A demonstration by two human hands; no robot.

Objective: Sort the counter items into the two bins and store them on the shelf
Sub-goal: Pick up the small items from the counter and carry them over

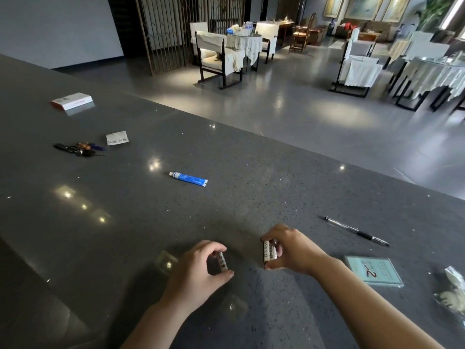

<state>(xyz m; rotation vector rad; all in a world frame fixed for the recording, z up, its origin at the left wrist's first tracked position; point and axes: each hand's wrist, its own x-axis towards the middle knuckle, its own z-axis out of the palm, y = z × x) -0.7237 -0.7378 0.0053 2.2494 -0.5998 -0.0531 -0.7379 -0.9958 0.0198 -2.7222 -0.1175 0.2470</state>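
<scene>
On the dark grey counter (251, 172), my left hand (201, 270) pinches one white battery (223, 261) between thumb and fingers. My right hand (292, 250) grips a pair of white batteries (269, 252) side by side, just to the right of the left hand. Both hands are low over the counter's near part. A blue and white tube (188, 179) lies further out in the middle. A black pen (357, 232) lies to the right. No bin is in view.
A key bunch (79, 148), a small white packet (117, 138) and a red and white box (71, 101) lie at the far left. A pale blue card (373, 271) and a clear bag (453, 293) sit at the right. Beyond the counter edge are chairs and tables.
</scene>
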